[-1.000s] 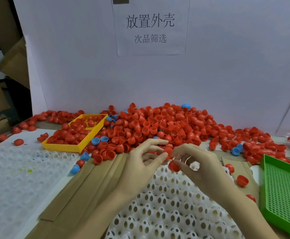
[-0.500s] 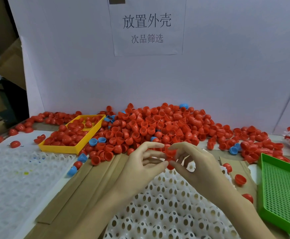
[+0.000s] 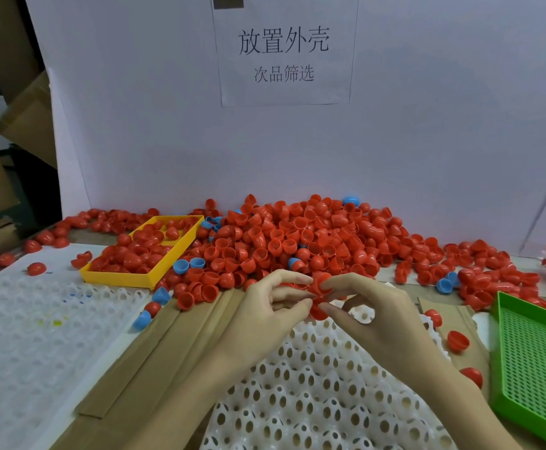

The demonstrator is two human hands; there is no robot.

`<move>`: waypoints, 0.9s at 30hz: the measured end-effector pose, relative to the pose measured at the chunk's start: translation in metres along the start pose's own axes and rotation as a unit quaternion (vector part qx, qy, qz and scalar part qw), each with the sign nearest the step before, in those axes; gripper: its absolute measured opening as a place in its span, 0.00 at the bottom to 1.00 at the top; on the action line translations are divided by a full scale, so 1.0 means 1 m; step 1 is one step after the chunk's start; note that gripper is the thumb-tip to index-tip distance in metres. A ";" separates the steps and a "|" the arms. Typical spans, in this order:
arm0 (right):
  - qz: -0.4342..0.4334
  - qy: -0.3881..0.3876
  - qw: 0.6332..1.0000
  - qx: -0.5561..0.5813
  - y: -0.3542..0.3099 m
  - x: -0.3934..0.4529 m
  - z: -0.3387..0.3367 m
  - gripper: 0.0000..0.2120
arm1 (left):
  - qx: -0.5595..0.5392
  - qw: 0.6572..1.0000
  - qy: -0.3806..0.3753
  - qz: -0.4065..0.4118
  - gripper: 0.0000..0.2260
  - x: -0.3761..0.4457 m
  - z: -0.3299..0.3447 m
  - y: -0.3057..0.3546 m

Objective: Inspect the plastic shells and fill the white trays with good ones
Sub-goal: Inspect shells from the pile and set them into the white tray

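Evidently, red shells [image 3: 319,289] are pinched by both hands [image 3: 265,306] [image 3: 370,306] above the near white tray [image 3: 314,384], raised for inspection.

A pale wall board [image 3: 427,141] stands at twelve o'clock with a printed paper notice [image 3: 284,53] taped on it. Brown cardboard [image 3: 21,118] leans at ten o'clock.

The pile of shells [image 3: 297,241] lies behind the front tray [image 3: 314,401]; a shallow box [image 3: 119,276] stands at its left, a mesh basket [image 3: 535,368] at right.
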State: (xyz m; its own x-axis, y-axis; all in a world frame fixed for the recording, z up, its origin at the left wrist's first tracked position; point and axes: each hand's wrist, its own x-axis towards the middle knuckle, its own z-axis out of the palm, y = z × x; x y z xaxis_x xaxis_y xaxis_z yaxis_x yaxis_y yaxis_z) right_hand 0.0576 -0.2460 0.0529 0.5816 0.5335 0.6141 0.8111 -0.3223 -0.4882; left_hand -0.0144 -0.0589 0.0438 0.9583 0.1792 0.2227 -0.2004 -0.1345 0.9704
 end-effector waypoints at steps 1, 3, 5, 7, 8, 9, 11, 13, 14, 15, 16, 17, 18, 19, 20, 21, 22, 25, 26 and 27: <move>0.011 -0.002 1.000 0.011 0.000 0.001 0.000 0.13 | 0.004 1.000 -0.001 0.001 0.12 0.000 -0.001 0.001; 0.029 -0.012 0.999 0.019 0.001 0.006 0.001 0.11 | 0.009 1.000 -0.001 -0.003 0.11 0.002 -0.006 0.001; 0.042 -0.028 0.999 0.006 0.003 0.012 0.002 0.09 | 0.015 1.000 -0.001 -0.009 0.11 0.004 -0.010 0.000; 0.055 -0.052 0.997 -0.014 0.006 0.019 0.004 0.07 | 0.043 0.999 0.013 -0.009 0.10 0.007 -0.015 -0.003; 0.066 -0.069 0.995 -0.028 0.009 0.024 0.005 0.06 | 0.073 0.997 0.038 0.001 0.10 0.010 -0.019 -0.007; 0.076 -0.090 0.992 -0.045 0.011 0.028 0.007 0.05 | 0.112 0.991 0.071 0.014 0.09 0.012 -0.024 -0.010; 0.091 -0.130 0.984 -0.075 0.018 0.038 0.010 0.03 | 0.188 0.972 0.137 0.038 0.07 0.017 -0.034 -0.016; 0.104 -0.154 0.979 -0.081 0.024 0.046 0.016 0.02 | 0.250 0.951 0.178 0.049 0.06 0.021 -0.042 -0.019; 0.108 -0.160 0.978 -0.084 0.026 0.050 0.020 0.02 | 0.276 0.942 0.186 0.050 0.06 0.022 -0.044 -0.021; 0.110 -0.166 0.976 -0.088 0.028 0.054 0.024 0.02 | 0.294 0.936 0.189 0.047 0.06 0.022 -0.046 -0.022; 0.113 -0.174 0.974 -0.094 0.029 0.057 0.028 0.02 | 0.304 0.933 0.188 0.041 0.06 0.022 -0.047 -0.023; 0.117 -0.189 0.970 -0.102 0.031 0.060 0.032 0.02 | 0.311 0.932 0.185 0.037 0.05 0.023 -0.048 -0.024; 0.120 -0.206 0.965 -0.113 0.032 0.063 0.035 0.02 | 0.317 0.930 0.182 0.034 0.05 0.023 -0.049 -0.024; 0.122 -0.222 0.959 -0.125 0.034 0.065 0.038 0.03 | 0.324 0.928 0.179 0.033 0.05 0.023 -0.049 -0.025; 0.123 -0.231 0.955 -0.137 0.035 0.067 0.040 0.04 | 0.330 0.927 0.176 0.034 0.05 0.023 -0.049 -0.025; 0.124 -0.236 0.953 -0.146 0.037 0.068 0.042 0.05 | 0.335 0.926 0.172 0.036 0.05 0.023 -0.049 -0.025; 0.125 -0.240 0.951 -0.151 0.038 0.068 0.043 0.06 | 0.337 0.926 0.169 0.039 0.05 0.023 -0.049 -0.025; 0.123 -0.250 0.950 -0.140 0.039 0.066 0.043 0.06 | 0.331 0.928 0.162 0.055 0.05 0.023 -0.047 -0.026; 0.123 -0.243 0.954 -0.127 0.039 0.066 0.040 0.05 | 0.329 0.928 0.160 0.064 0.05 0.022 -0.046 -0.025; 0.126 -0.228 0.959 -0.112 0.040 0.066 0.037 0.03 | 0.330 0.928 0.155 0.076 0.05 0.022 -0.046 -0.025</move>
State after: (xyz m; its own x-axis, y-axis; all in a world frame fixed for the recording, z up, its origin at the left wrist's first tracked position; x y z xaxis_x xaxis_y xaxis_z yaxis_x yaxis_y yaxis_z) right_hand 0.1260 -0.1949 0.0509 0.7145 0.6868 0.1334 0.6711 -0.6190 -0.4079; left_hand 0.0021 -0.0071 0.0287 0.8045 0.3669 0.4671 -0.0612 -0.7309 0.6797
